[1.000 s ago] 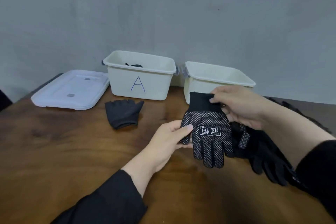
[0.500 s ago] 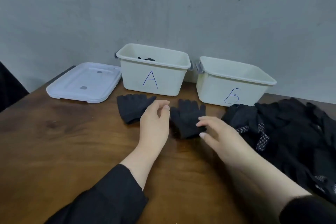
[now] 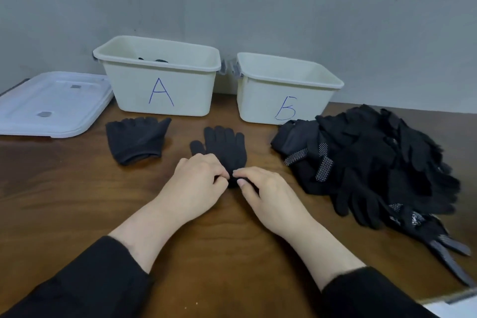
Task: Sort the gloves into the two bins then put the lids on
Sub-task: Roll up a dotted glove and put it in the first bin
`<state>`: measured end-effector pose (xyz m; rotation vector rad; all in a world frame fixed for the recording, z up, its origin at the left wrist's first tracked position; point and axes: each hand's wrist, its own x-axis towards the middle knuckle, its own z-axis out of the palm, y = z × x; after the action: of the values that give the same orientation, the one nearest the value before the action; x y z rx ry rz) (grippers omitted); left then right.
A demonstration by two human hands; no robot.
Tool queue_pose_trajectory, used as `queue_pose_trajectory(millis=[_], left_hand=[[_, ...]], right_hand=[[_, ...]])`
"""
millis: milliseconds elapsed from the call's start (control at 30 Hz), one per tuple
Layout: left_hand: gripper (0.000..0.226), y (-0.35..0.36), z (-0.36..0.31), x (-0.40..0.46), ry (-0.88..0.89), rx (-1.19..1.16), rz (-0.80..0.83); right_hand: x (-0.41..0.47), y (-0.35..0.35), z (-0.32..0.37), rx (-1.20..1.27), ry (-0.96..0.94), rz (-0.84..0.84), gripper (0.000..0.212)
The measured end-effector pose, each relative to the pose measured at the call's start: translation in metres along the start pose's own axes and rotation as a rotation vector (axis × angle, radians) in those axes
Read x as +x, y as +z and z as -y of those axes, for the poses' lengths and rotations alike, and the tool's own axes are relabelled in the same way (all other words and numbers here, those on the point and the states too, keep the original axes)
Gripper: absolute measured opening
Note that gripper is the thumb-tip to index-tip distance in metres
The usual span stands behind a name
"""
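A black full-finger glove [image 3: 224,146] lies flat on the wooden table, fingers pointing away from me. My left hand [image 3: 196,183] and my right hand [image 3: 268,193] both pinch its cuff at the near end. A fingerless black glove [image 3: 136,138] lies to the left, in front of bin A [image 3: 161,94]. Bin A holds something dark, barely showing above its rim. Bin B [image 3: 284,100] stands to the right of it; its inside is hidden. A large pile of black gloves [image 3: 374,162] lies at the right. White lids [image 3: 51,103] are stacked at the far left.
The grey wall stands right behind the bins. The table's right edge [image 3: 462,297] runs close to the glove pile, with some dotted gloves near it. Bare wood lies at the near left.
The dotted glove I held up a second ago now lies palm down on the table. Both hands have come together at its cuff. The camera has tilted down.
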<state>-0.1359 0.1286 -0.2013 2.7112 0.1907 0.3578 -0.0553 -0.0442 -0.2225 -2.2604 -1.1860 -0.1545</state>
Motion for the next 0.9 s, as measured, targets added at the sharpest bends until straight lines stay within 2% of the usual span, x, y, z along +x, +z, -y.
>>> queue_pose_trajectory(millis=[367, 567, 667, 767, 900], left_hand=[[0.025, 0.018, -0.011, -0.001, 0.109, -0.016, -0.217], [0.025, 0.024, -0.034, -0.001, 0.208, 0.007, -0.238], [0.023, 0.032, -0.049, 0.002, 0.249, -0.020, -0.246], [0.024, 0.040, -0.062, 0.007, 0.252, -0.070, -0.259], [0.025, 0.047, -0.074, 0.013, 0.264, -0.090, -0.263]], right_hand=[[-0.005, -0.009, -0.003, 0.093, 0.024, -0.258, 0.018], [-0.014, -0.054, -0.028, -0.083, 0.051, -0.265, 0.019], [-0.020, -0.096, -0.051, -0.185, 0.093, -0.342, 0.017], [-0.028, -0.142, -0.076, -0.328, 0.186, -0.427, 0.024], [-0.035, -0.188, -0.114, -0.429, 0.458, -0.420, 0.042]])
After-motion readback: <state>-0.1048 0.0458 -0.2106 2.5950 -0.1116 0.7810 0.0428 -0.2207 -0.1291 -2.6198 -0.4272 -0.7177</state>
